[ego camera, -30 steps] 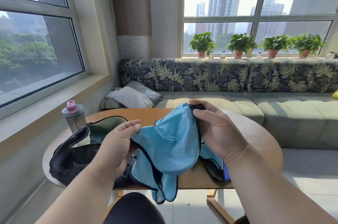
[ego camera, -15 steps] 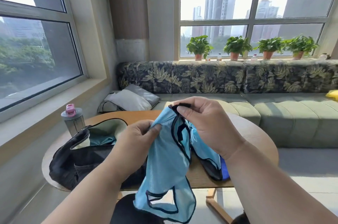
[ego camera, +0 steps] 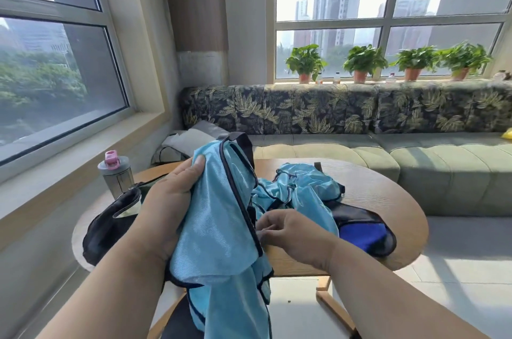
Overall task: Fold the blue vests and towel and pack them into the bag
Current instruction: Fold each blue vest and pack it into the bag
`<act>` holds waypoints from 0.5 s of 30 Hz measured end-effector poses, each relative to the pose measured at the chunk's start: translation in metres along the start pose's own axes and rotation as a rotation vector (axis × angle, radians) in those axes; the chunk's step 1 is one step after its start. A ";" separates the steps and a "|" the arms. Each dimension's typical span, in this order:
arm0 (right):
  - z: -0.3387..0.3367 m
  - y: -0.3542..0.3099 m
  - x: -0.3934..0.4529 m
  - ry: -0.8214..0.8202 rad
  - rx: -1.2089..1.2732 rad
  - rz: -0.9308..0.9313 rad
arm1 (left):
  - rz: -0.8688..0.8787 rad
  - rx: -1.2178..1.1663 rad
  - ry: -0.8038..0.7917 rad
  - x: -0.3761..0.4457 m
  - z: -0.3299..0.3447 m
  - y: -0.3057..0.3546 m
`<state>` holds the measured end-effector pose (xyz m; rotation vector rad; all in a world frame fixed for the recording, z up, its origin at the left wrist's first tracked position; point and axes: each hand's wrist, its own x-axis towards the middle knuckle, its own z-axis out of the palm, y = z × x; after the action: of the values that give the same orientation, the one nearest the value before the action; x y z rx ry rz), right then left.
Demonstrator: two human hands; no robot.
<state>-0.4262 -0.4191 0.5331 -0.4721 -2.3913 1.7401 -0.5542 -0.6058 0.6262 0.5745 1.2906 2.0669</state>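
My left hand [ego camera: 169, 200] grips a light blue vest [ego camera: 219, 230] with dark trim and holds it up over the table's front edge; its lower part hangs below the tabletop. My right hand [ego camera: 285, 230] sits lower, fingers curled at the vest's dark trimmed edge, pinching it. A second light blue vest [ego camera: 302, 186] lies crumpled on the round wooden table [ego camera: 388, 200]. A darker blue cloth [ego camera: 360, 233] with black mesh lies to its right. The open black bag [ego camera: 110, 225] rests on the table's left side, partly hidden by my left arm.
A grey water bottle [ego camera: 115, 175] with a pink lid stands behind the bag. A green sofa [ego camera: 415, 161] with a leaf-print back runs behind the table, with grey cushions [ego camera: 188, 139] at its left end. Potted plants [ego camera: 360, 64] line the window sill.
My left hand has risen and taken the vest's top. My right hand let go of the top and dropped to the trimmed edge near the table. The second vest is now in view.
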 end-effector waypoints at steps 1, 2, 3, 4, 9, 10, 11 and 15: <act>0.001 -0.001 0.001 0.042 0.031 -0.031 | -0.004 -0.008 0.003 0.001 -0.003 -0.001; 0.000 -0.004 0.003 0.105 0.073 -0.052 | -0.016 -0.015 0.000 0.003 -0.006 -0.001; -0.002 -0.008 0.003 0.171 0.139 -0.057 | -0.028 -0.024 0.001 0.004 -0.008 -0.002; -0.006 -0.013 0.002 0.225 0.211 -0.056 | -0.047 -0.037 0.005 0.005 -0.010 -0.002; -0.013 -0.021 -0.002 -0.007 0.196 -0.056 | -0.075 -0.050 -0.011 0.008 -0.015 -0.005; -0.007 -0.019 -0.001 -0.065 0.103 -0.042 | -0.073 -0.041 -0.022 0.008 -0.014 -0.006; 0.000 -0.015 0.002 -0.087 0.042 -0.043 | -0.073 -0.028 -0.029 0.008 -0.013 -0.007; -0.002 -0.022 0.001 0.300 0.177 -0.062 | -0.041 0.021 0.015 0.011 -0.021 -0.004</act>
<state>-0.4301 -0.4235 0.5542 -0.5806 -2.0066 1.6981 -0.5742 -0.6097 0.6138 0.5382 1.3231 2.0305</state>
